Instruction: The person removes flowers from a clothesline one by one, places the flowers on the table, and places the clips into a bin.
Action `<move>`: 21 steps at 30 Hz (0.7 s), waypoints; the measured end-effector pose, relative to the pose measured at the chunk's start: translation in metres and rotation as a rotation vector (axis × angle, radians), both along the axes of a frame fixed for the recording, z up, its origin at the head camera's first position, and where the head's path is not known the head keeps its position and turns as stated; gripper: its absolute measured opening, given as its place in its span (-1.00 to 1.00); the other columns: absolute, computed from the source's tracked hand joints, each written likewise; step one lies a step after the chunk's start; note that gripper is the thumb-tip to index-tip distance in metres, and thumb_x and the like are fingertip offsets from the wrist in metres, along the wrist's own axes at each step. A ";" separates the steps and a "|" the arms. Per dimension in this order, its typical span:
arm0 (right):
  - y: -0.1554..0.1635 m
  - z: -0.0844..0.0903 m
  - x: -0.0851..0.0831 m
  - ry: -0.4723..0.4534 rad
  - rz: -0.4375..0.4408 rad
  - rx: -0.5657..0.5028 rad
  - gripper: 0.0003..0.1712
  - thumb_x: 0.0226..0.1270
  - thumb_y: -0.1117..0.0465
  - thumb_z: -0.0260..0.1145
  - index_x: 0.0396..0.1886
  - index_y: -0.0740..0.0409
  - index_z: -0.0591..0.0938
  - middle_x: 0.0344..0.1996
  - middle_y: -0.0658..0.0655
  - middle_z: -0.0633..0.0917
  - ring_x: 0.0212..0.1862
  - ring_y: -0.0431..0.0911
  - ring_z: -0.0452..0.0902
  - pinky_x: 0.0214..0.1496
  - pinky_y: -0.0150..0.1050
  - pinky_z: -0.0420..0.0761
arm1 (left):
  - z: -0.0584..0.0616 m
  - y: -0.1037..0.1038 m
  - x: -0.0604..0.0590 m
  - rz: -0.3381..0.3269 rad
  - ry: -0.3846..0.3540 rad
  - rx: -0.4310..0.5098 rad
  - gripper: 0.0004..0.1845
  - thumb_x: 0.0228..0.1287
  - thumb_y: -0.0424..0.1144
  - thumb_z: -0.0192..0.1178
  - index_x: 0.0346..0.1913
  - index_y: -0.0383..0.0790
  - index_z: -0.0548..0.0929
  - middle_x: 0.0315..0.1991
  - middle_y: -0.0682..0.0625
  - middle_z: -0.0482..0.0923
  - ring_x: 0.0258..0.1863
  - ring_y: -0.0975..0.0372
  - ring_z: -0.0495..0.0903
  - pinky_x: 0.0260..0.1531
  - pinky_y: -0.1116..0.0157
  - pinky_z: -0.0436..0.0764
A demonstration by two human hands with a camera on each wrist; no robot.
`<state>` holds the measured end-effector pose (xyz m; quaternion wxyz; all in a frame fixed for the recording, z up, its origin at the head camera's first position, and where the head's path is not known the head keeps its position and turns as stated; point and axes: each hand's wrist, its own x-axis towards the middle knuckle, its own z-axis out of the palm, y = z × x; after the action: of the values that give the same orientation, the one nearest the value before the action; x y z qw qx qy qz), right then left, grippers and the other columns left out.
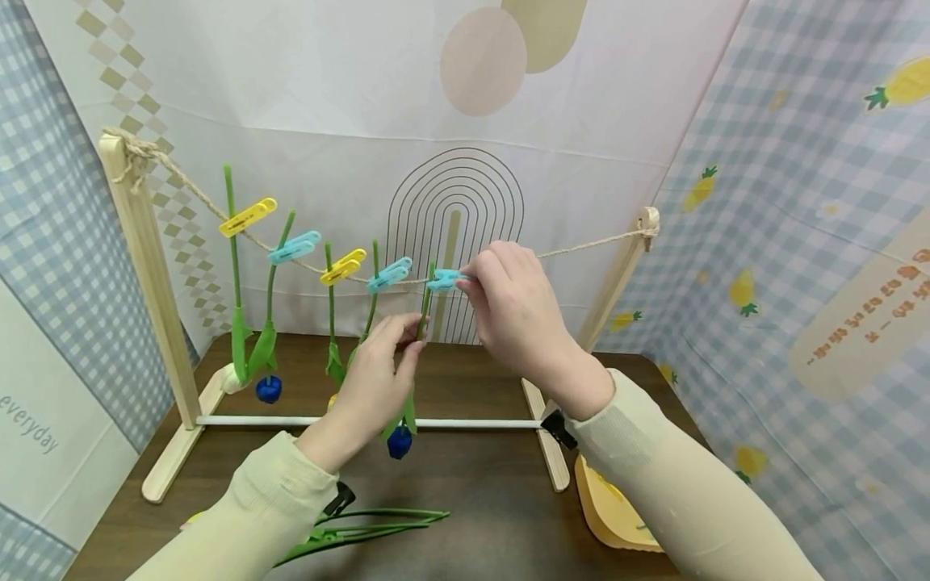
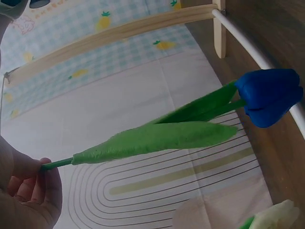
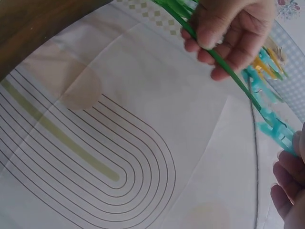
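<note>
My left hand [image 1: 374, 375] pinches the green stem of an artificial blue tulip [image 2: 269, 98], whose bloom hangs downward. Between the thumb and fingers of my right hand [image 1: 519, 311] is a light-blue clothespin [image 1: 441, 280], its jaws at the upper stem and the twine [image 1: 592, 244]. To the left, two yellow and two light-blue clothespins [image 1: 390, 275] hold other stems upside down on the same line. Among these hanging flowers are a white tulip [image 1: 231, 379] and another blue tulip [image 1: 269, 390]; my left hand and arm partly hide others.
A wooden frame with a left post [image 1: 156, 298], a right post [image 1: 617, 282] and a white crossbar [image 1: 472, 424] stands on the dark table [image 1: 479, 500]. More green stems [image 1: 378, 524] lie in front, partly under my left sleeve. A yellow tray [image 1: 603, 516] sits at right, partly behind my right sleeve.
</note>
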<state>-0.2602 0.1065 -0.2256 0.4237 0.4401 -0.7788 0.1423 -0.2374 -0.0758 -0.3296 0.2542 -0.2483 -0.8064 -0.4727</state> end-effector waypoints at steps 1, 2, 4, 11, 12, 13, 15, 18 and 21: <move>0.001 0.001 0.000 0.004 0.002 -0.011 -0.91 0.35 0.38 0.22 -0.34 0.28 0.47 -0.45 0.15 0.46 -0.38 0.07 0.36 -0.29 -0.08 0.37 | -0.001 0.000 0.001 -0.003 -0.011 -0.001 -0.71 0.36 -0.48 0.12 0.11 -0.38 0.51 -0.11 -0.11 0.55 -0.12 0.18 0.56 -0.11 0.28 0.59; 0.001 0.001 0.000 0.008 0.002 -0.022 -0.90 0.34 0.39 0.23 -0.34 0.29 0.46 -0.45 0.17 0.47 -0.39 0.08 0.36 -0.30 -0.08 0.36 | -0.001 -0.001 0.001 -0.007 -0.022 -0.001 -0.71 0.36 -0.48 0.12 0.11 -0.38 0.51 -0.11 -0.11 0.54 -0.12 0.19 0.56 -0.11 0.28 0.59; 0.003 0.001 0.001 0.007 -0.004 -0.032 -0.90 0.34 0.39 0.23 -0.33 0.29 0.45 -0.44 0.17 0.48 -0.39 0.09 0.36 -0.30 -0.09 0.35 | -0.003 -0.002 0.002 -0.015 -0.041 0.001 -0.71 0.37 -0.47 0.11 0.12 -0.37 0.50 -0.11 -0.10 0.53 -0.12 0.19 0.55 -0.11 0.28 0.59; 0.009 0.000 0.004 -0.014 -0.007 -0.052 -0.89 0.35 0.36 0.22 -0.28 0.33 0.46 -0.41 0.20 0.49 -0.36 0.09 0.35 -0.27 -0.08 0.35 | -0.007 -0.007 0.002 -0.016 -0.062 0.001 -0.71 0.37 -0.46 0.11 0.12 -0.35 0.51 -0.13 -0.06 0.52 -0.16 0.22 0.55 -0.21 0.28 0.61; 0.010 0.000 0.005 -0.014 -0.005 -0.052 -0.89 0.35 0.36 0.22 -0.28 0.33 0.46 -0.41 0.20 0.49 -0.36 0.09 0.36 -0.27 -0.08 0.35 | -0.007 -0.008 0.002 -0.014 -0.057 -0.001 -0.72 0.37 -0.46 0.11 0.11 -0.34 0.51 -0.14 -0.06 0.52 -0.17 0.23 0.54 -0.22 0.28 0.60; 0.011 0.000 0.006 -0.014 -0.003 -0.051 -0.89 0.34 0.36 0.23 -0.27 0.34 0.46 -0.40 0.20 0.49 -0.36 0.09 0.36 -0.27 -0.08 0.36 | -0.008 -0.008 0.002 -0.015 -0.050 0.000 -0.72 0.37 -0.47 0.11 0.10 -0.33 0.51 -0.15 -0.06 0.52 -0.18 0.23 0.54 -0.23 0.28 0.60; 0.013 -0.002 0.007 -0.015 0.000 -0.045 -0.87 0.33 0.36 0.24 -0.26 0.34 0.46 -0.40 0.21 0.49 -0.37 0.09 0.36 -0.29 -0.09 0.35 | -0.009 -0.010 0.002 -0.014 -0.038 -0.002 -0.73 0.36 -0.47 0.11 0.09 -0.31 0.52 -0.17 -0.04 0.52 -0.21 0.24 0.53 -0.26 0.28 0.59; 0.016 -0.004 0.007 -0.023 0.004 -0.033 -0.85 0.33 0.35 0.24 -0.23 0.35 0.46 -0.40 0.22 0.48 -0.38 0.09 0.36 -0.31 -0.09 0.34 | -0.011 -0.011 0.003 -0.011 -0.026 -0.006 -0.75 0.36 -0.47 0.12 0.07 -0.29 0.53 -0.20 -0.02 0.51 -0.24 0.27 0.50 -0.29 0.29 0.57; 0.021 -0.008 0.008 -0.055 0.007 -0.030 -0.81 0.33 0.32 0.24 -0.19 0.37 0.46 -0.37 0.23 0.50 -0.34 0.10 0.37 -0.28 -0.08 0.34 | -0.012 -0.012 0.005 -0.010 -0.020 -0.013 -0.76 0.37 -0.45 0.12 0.06 -0.28 0.54 -0.21 0.01 0.51 -0.26 0.28 0.48 -0.31 0.30 0.55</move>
<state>-0.2518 0.1274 -0.2334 0.4083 0.4324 -0.7863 0.1673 -0.2326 -0.0881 -0.3420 0.2421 -0.2490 -0.8107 -0.4713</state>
